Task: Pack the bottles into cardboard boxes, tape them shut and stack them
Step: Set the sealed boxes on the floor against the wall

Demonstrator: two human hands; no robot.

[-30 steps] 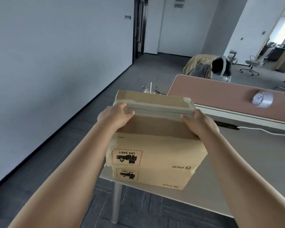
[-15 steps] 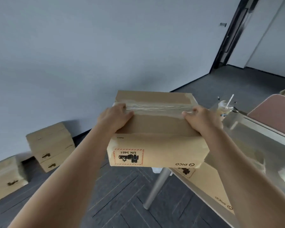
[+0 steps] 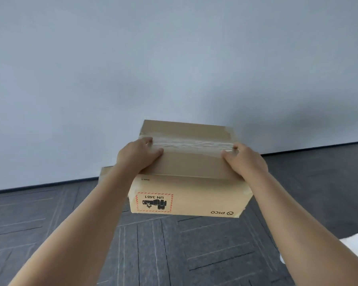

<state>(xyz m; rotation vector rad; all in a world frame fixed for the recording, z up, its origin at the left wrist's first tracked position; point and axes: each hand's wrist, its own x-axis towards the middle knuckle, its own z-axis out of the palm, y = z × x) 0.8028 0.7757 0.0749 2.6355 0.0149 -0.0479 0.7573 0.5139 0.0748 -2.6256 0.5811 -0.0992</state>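
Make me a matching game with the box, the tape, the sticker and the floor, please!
Things:
1. box
2. tape
3. sticker
4. floor

Descriptions:
A. dark grey
B. held between the left hand and the right hand
C. has a red dashed border
D. clear strip along the box top

Pairs: 1-B, 2-D, 3-C, 4-A.

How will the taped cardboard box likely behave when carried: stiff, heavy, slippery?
Probably stiff: the cardboard box shows flat faces between the left hand and right hand. Perhaps fairly heavy, since both hands grip it. The glossy tape by the thumbs may be slippery.
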